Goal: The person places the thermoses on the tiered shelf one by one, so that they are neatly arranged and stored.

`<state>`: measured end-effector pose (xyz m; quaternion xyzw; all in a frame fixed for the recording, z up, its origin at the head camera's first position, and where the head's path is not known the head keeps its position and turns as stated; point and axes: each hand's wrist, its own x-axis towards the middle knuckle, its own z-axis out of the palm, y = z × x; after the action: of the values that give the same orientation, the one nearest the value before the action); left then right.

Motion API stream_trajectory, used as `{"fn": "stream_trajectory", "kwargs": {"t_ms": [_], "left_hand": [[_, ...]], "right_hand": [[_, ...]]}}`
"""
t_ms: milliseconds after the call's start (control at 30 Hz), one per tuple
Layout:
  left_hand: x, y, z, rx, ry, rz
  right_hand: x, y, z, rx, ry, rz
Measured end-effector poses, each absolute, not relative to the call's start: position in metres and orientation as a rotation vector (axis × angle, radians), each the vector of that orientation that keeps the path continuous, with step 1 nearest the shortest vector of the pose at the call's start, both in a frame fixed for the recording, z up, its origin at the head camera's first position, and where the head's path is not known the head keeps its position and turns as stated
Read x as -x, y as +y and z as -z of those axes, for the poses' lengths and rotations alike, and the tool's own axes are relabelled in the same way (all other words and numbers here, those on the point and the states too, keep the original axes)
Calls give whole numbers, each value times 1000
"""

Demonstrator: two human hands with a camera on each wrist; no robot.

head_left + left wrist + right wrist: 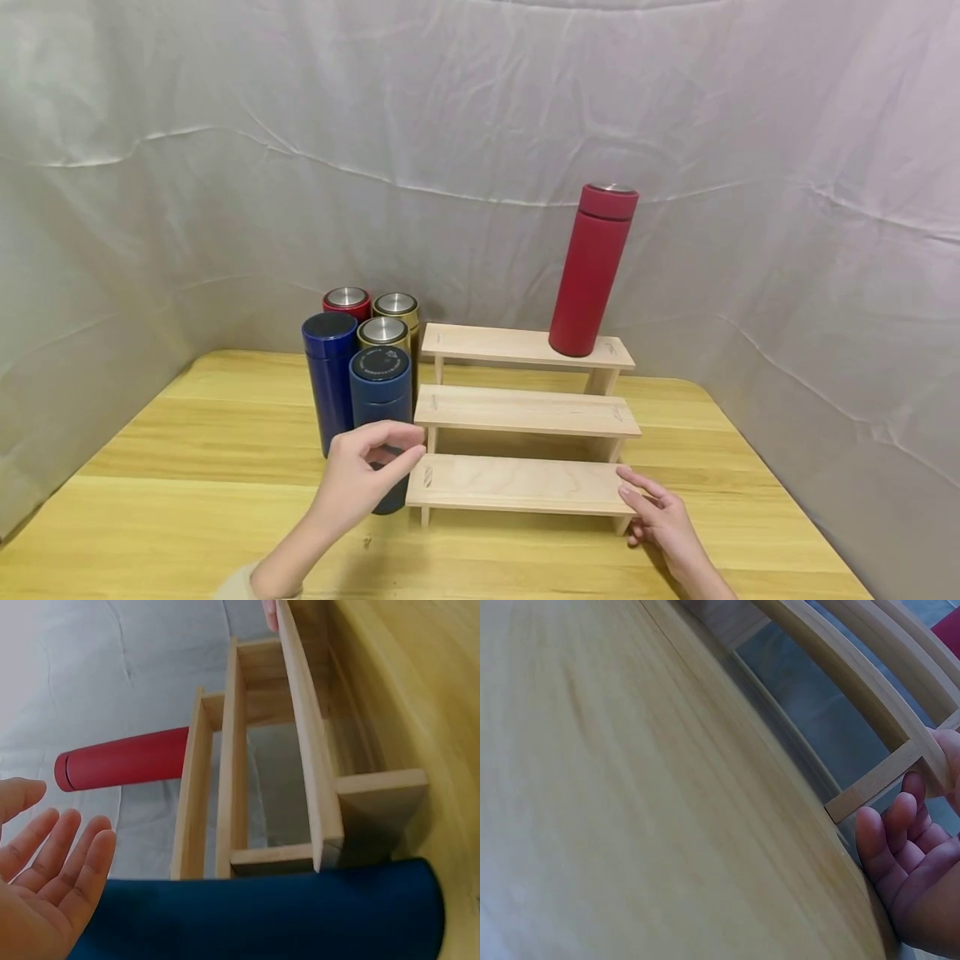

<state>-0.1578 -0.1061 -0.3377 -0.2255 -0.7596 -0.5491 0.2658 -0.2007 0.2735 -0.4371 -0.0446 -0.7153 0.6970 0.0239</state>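
Left hand (351, 468): and it's loose here, thumb and fingers parted in a wide curve, nothing held! It sits at the near left corner of the stand, right by the slate blue bottle (381, 396); whether skin meets bottle, I can't tell.
Right hand (666, 527): a firm grasp on this side, digits on the lowest step's right end, other fingers curled below the board.
Wooden stand (525, 408): 3 steps climbing away from the person, upright on the yellow table (187, 517).
Top step: here's the tall red bottle (592, 271), standing at the right end, well clear of both hands.
Lower 2 steps: bare boards, with the right hand at the lowest.
Left-side cluster: 5 bottles bunched beside the stand! Slate blue in front, dark blue bottle (330, 392) to its left, front gold bottle (384, 331), rear gold bottle (396, 303) and back red bottle (347, 298) behind.
Backdrop: grey cloth (450, 108), creased, all around.
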Motion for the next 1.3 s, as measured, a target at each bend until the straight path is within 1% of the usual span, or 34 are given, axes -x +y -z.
{"fn": "stream_trajectory", "kwargs": {"t_ms": [300, 533, 733, 900, 1100, 1300], "left_hand": [[153, -129, 349, 510, -1978, 1398], [154, -140, 349, 412, -1898, 1429], [162, -146, 353, 337, -1811, 1416], [164, -151, 353, 243, -1946, 1389], [168, -152, 356, 241, -2167, 1429], [172, -152, 359, 241, -2206, 1490]], "right_hand": [[200, 273, 437, 146, -2215, -2151], [199, 274, 436, 150, -2228, -2147], [201, 274, 437, 150, -2220, -2158], [201, 274, 437, 155, -2222, -2162], [202, 273, 438, 159, -2213, -2152], [202, 274, 438, 156, -2214, -2165]]}}
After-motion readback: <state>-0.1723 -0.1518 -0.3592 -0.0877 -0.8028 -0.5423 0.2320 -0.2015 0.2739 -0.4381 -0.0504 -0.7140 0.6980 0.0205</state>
